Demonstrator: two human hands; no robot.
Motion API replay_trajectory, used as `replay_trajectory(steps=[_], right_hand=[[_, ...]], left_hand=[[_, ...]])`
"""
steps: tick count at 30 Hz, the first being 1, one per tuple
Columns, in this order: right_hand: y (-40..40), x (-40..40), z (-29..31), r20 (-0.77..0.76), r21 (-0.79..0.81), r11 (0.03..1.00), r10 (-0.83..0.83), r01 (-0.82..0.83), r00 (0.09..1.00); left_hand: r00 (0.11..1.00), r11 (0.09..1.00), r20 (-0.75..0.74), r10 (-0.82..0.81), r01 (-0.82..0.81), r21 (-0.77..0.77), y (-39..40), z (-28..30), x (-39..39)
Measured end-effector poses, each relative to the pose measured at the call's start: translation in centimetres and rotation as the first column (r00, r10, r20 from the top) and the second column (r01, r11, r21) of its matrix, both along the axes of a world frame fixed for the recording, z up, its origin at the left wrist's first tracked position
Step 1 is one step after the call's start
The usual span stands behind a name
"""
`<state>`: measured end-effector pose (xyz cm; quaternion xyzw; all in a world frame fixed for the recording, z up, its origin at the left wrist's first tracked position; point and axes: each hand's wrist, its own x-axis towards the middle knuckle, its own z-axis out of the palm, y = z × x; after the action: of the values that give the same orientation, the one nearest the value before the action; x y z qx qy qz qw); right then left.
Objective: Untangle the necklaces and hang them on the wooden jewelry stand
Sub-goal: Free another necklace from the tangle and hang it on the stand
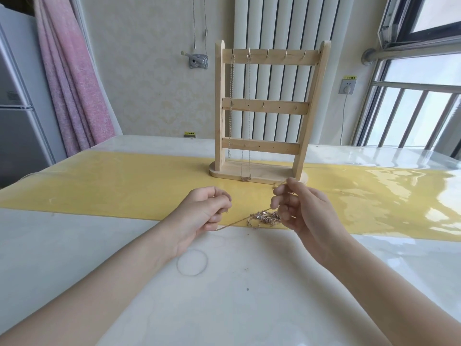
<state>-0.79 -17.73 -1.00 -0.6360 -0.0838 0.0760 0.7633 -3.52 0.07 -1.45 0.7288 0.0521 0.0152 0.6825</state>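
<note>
A tall pale wooden jewelry stand (268, 106) with three hooked crossbars stands on the glossy white table (224, 283), on its yellow runner (112, 191). Two thin chain necklaces (239, 108) hang from the stand's top bar. In front of the stand's base, a tangled gold chain clump (265, 218) lies on the runner's near edge. The left hand (204, 211) pinches one strand; the right hand (299, 208) pinches another, raised toward the base.

Two bare forearms reach in from the near edge, no sleeves covering them; the left hand (203, 211) and right hand (303, 211) wear neither rings nor watch
</note>
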Motion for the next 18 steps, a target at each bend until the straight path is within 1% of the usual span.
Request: replay_trajectory(steps=[3,5,7,9,10,14,18], right_hand=[[-0.07,0.14,0.08,0.000,0.056,0.998,0.000,0.000,1.000],[0.01,0.14,0.04,0.004,0.074,0.997,0.016,-0.016,1.000],[0.04,0.15,0.05,0.012,0.083,0.996,0.037,-0.038,0.999],[0.07,0.11,0.10,0.027,0.080,0.995,0.065,-0.067,0.998],[0.10,0.06,0.12,0.035,0.074,0.994,0.077,-0.079,0.996],[0.12,-0.01,0.22,0.065,0.076,0.993,0.080,-0.085,0.995],[-0.54,0.46,0.55,0.078,0.111,0.993,0.024,-0.033,0.997]], left_hand=[[1.000,0.997,-0.006,0.004,-0.004,0.071,0.05,-0.08,-0.10],[1.000,0.990,0.011,-0.021,0.019,0.138,0.05,-0.17,-0.12],[0.996,0.960,0.047,-0.077,0.062,0.274,0.01,-0.35,-0.12],[0.984,0.903,0.086,-0.155,0.106,0.416,-0.27,-0.49,-0.22],[0.978,0.882,0.098,-0.186,0.122,0.455,-0.44,-0.46,-0.31],[0.969,0.860,0.107,-0.224,0.145,0.489,-0.47,-0.29,-0.46],[0.971,0.886,0.100,-0.216,0.151,0.439,-0.28,-0.11,-0.54]])
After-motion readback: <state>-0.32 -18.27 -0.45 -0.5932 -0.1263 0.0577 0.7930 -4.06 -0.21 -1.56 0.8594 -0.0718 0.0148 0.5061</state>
